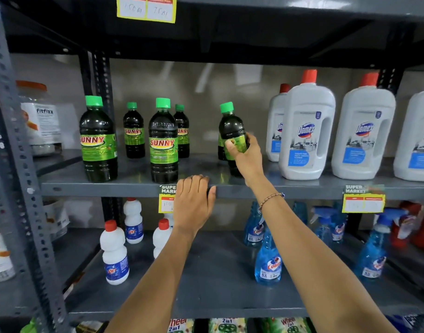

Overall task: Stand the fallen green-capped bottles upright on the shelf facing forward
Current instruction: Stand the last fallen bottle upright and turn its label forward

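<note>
My right hand (246, 158) is shut on a dark green-capped bottle (231, 131), which stands nearly upright, tilted a little, on the grey shelf (134, 186); its label is turned partly sideways. My left hand (194, 200) grips the shelf's front edge and holds no bottle. Two large green-capped SUNNY bottles (98, 140) (163, 141) stand upright at the front with labels forward. Two smaller ones (133, 131) (182, 132) stand upright behind them. Something dark sits behind the held bottle, mostly hidden.
White Domex jugs with red caps (307, 131) stand to the right on the same shelf. A fitfizz jar (39, 116) is at far left. The shelf below holds white bottles (114, 253) and blue spray bottles (268, 260). Yellow price tags (363, 200) hang on the edge.
</note>
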`<act>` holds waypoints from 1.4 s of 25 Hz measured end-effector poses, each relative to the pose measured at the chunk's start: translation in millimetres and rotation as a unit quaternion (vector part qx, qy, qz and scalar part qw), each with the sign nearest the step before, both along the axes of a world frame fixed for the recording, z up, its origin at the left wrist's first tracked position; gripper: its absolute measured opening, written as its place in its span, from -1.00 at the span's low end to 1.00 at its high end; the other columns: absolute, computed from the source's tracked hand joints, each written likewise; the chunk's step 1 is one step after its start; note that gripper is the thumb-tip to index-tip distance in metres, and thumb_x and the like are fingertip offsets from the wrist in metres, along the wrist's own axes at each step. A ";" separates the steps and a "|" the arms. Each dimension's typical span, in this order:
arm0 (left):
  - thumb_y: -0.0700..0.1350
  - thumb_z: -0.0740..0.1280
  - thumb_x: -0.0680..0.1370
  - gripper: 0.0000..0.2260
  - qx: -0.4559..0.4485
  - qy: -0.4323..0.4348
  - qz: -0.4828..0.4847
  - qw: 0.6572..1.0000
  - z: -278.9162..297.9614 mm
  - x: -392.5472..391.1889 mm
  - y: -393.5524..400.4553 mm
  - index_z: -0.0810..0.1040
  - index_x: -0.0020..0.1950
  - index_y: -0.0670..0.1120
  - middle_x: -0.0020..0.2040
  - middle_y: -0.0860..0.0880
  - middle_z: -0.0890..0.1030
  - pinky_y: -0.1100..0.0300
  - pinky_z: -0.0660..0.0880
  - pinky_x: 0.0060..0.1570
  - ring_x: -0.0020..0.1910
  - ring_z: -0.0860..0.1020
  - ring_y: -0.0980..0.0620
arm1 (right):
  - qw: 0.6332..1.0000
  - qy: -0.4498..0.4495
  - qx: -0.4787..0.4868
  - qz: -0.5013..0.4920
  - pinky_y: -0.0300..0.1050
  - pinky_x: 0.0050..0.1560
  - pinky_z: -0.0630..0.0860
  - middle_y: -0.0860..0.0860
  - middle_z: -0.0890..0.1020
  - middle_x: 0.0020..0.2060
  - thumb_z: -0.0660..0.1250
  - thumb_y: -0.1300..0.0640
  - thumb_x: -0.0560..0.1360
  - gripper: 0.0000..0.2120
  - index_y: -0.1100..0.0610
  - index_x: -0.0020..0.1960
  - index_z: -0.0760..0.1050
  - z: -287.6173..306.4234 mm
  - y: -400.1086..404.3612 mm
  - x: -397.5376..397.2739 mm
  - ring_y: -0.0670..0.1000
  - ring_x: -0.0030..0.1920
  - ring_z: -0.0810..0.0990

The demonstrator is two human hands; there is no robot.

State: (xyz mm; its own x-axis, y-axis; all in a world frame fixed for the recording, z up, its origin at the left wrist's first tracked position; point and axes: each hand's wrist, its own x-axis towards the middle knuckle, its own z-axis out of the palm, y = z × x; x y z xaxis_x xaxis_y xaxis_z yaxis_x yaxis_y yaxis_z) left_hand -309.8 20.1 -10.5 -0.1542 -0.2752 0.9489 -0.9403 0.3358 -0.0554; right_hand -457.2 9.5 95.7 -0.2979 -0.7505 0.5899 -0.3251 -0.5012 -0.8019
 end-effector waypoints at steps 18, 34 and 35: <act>-0.02 0.15 0.61 -0.71 0.012 0.001 -0.033 0.999 2.0 2.6 7.1 0.54 0.07 -0.19 -0.01 -0.14 0.59 0.04 0.34 0.04 -0.07 0.52 -0.13 | 0.990 0.035 0.119 0.063 -0.09 0.12 0.50 0.05 0.55 0.16 0.61 0.12 0.19 -0.13 0.20 0.37 0.23 -13.8 -2.8 -6.3 0.02 0.16 0.53; -0.01 0.16 0.61 -0.72 0.033 0.042 -0.050 0.997 4.3 0.7 10.7 0.51 -0.06 -0.19 -0.13 -0.14 0.53 0.02 0.36 -0.03 -0.17 0.45 -0.13 | 0.993 0.044 0.110 0.013 -0.21 0.04 0.43 0.01 0.43 0.13 0.61 0.13 0.18 -0.14 0.15 0.30 0.16 -16.9 -0.3 -4.4 -0.08 0.08 0.46; 0.00 0.15 0.61 -0.72 0.035 0.040 -0.049 0.997 4.0 0.6 10.7 0.51 -0.06 -0.19 -0.12 -0.14 0.53 0.02 0.36 -0.02 -0.17 0.45 -0.13 | 0.992 0.028 0.122 0.030 -0.24 -0.02 0.43 0.02 0.46 0.13 0.59 0.16 0.20 -0.15 0.16 0.31 0.15 -15.6 -0.4 -5.2 -0.10 0.05 0.48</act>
State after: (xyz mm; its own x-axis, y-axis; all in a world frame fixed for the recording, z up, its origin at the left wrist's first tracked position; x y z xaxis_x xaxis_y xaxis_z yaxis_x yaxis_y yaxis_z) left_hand -309.2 30.9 -6.5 -0.1076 -0.3281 0.9385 -0.9030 0.4272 0.0458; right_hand -462.4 9.1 80.1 -0.2209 -0.8881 0.4031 -0.3476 -0.3144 -0.8833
